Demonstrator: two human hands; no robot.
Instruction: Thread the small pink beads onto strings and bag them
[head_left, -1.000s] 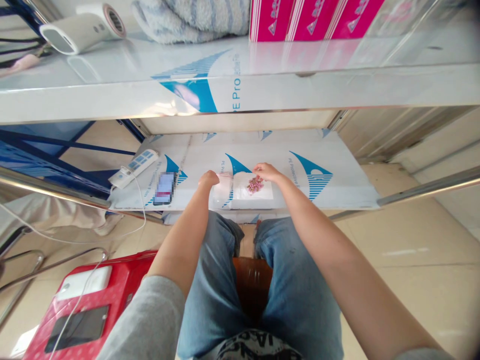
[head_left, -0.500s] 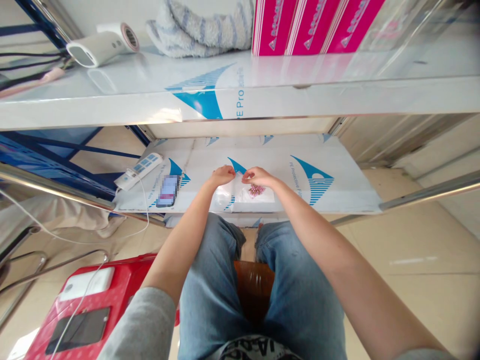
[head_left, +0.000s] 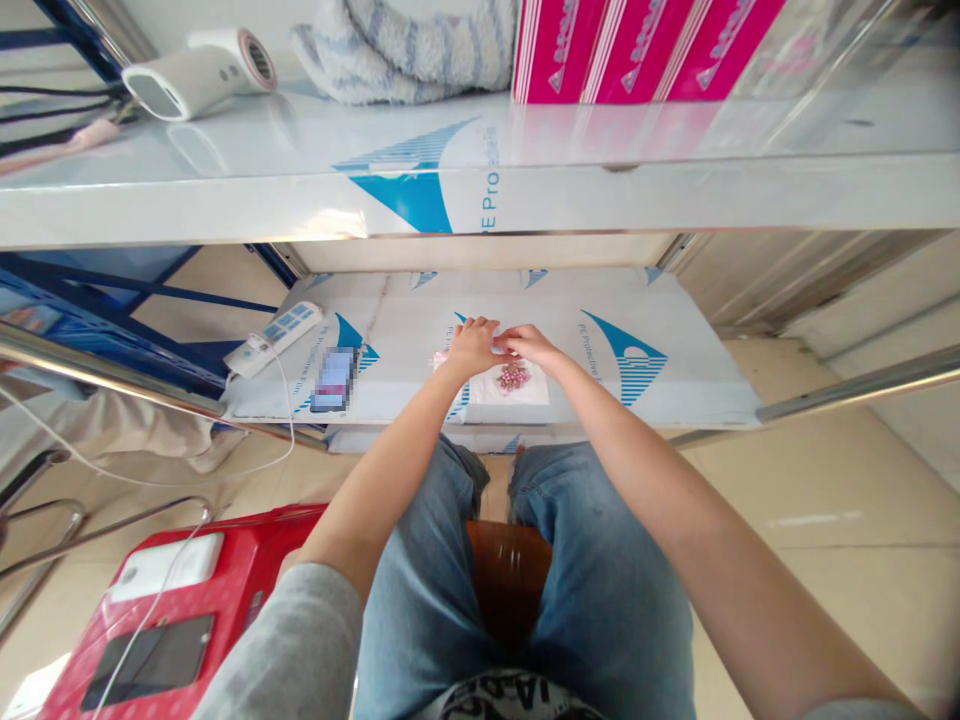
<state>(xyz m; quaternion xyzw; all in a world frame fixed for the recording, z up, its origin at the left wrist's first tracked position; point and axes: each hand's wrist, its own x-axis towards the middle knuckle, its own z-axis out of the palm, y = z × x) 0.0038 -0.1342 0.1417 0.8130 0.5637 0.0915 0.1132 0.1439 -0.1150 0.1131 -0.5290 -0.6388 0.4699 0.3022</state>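
Left fingers point(head_left: 480, 328) shifted rightward, spread from thumb, pink beads point(head_left: 513, 378) near right fingers point(head_left: 517, 338), whose closure is unclear

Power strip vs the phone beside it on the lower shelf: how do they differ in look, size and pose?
Look: the power strip is white with blue socket areas; the phone is dark-edged, its screen pixelated.
Size: the strip is longer and narrower, the phone shorter.
Pose: the strip slants, its far end to the right; the phone points more nearly straight away from the person.
Shared: both rest on the lower shelf.
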